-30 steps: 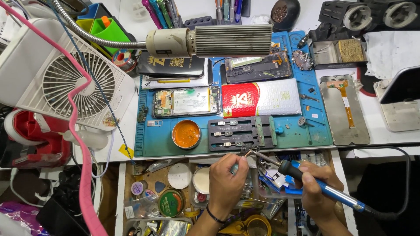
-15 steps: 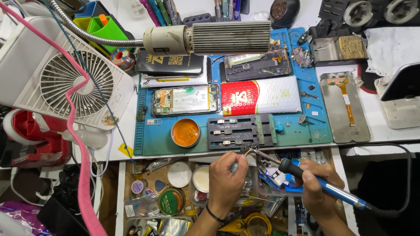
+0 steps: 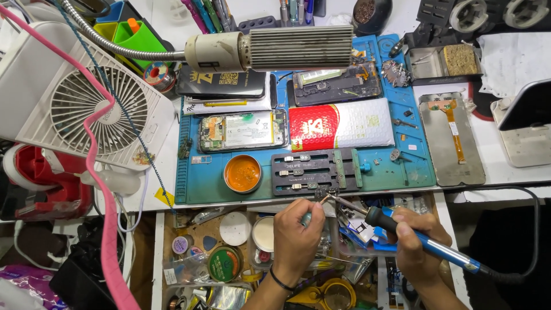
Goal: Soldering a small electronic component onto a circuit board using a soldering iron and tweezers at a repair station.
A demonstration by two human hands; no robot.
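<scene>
I pinch thin tweezers (image 3: 317, 208) in my left hand (image 3: 295, 235) and wrap my right hand (image 3: 418, 244) around the light, stiff iron (image 3: 422, 242), safely on its blue handle.

Two hands: left hand (image 3: 295, 232), right hand (image 3: 416, 244); one soldering iron (image 3: 425, 244); one white fan (image 3: 92, 109); one orange flux tin (image 3: 242, 173); one red-and-white padded envelope (image 3: 341, 124); one blue mat (image 3: 413, 161).

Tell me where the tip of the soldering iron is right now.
In the head view, the soldering iron in the right hand points up-left; its tip sits at the blue mat's front edge, beside the tweezers in the left hand.
</scene>
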